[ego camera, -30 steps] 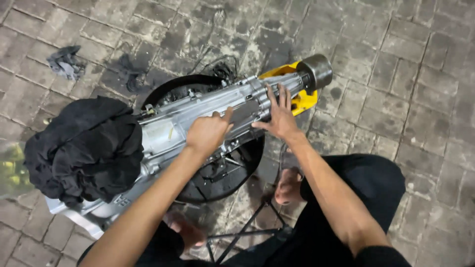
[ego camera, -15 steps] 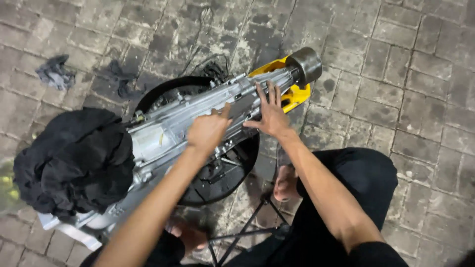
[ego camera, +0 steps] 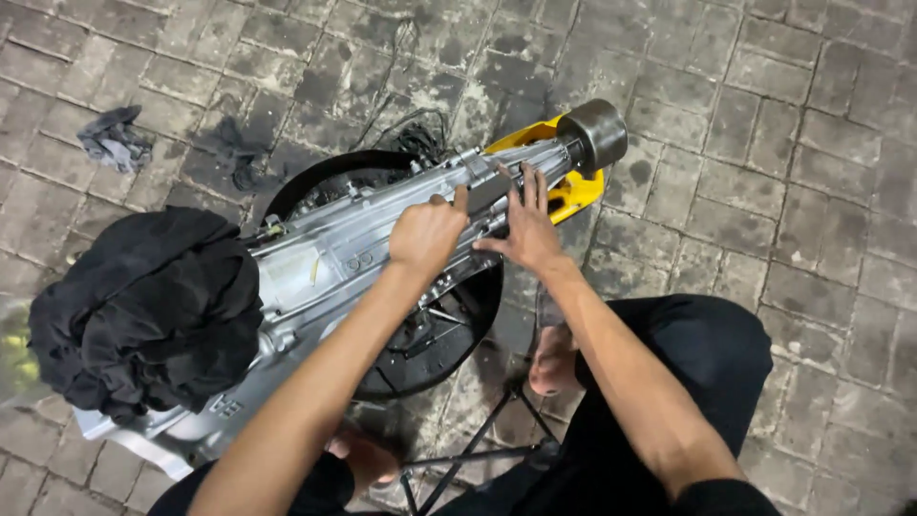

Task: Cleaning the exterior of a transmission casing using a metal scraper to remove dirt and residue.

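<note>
Two hands are working on the same spot here, both sitting on a long silver gearbox housing [ego camera: 353,244] that's lying diagonally across a black wheel rim [ego camera: 435,334] on the ground. The left hand [ego camera: 428,234] is curling into a loose fist on top of the casing with the thumb poking up, and I honestly can't tell if it's pinching some small part or just pressing down. The right hand [ego camera: 523,227] is lying flat beside it, fingers spread apart and holding nothing, bracing against the narrow end of the housing where a small dark plate [ego camera: 487,191] is sitting. So by my read it's in the fiddly stage of seating or checking something on that tail section, one hand steadying while the other does the fine work. Whatever comes next is probably asking for a firm brace from the flat hand so the casing isn't rolling on the rim. Moving outward, a round grey metal cap [ego camera: 594,132] is finishing off the far end, with a yellow bracket [ego camera: 571,191] tucked under it. A bundle of black cloth [ego camera: 148,311] is covering the fat end near the left edge. A grey rag [ego camera: 115,139] is lying well apart on the paving bricks [ego camera: 783,143], a bare foot [ego camera: 554,358] is resting by the rim, and thin black stand legs [ego camera: 478,440] are crossing below.
</note>
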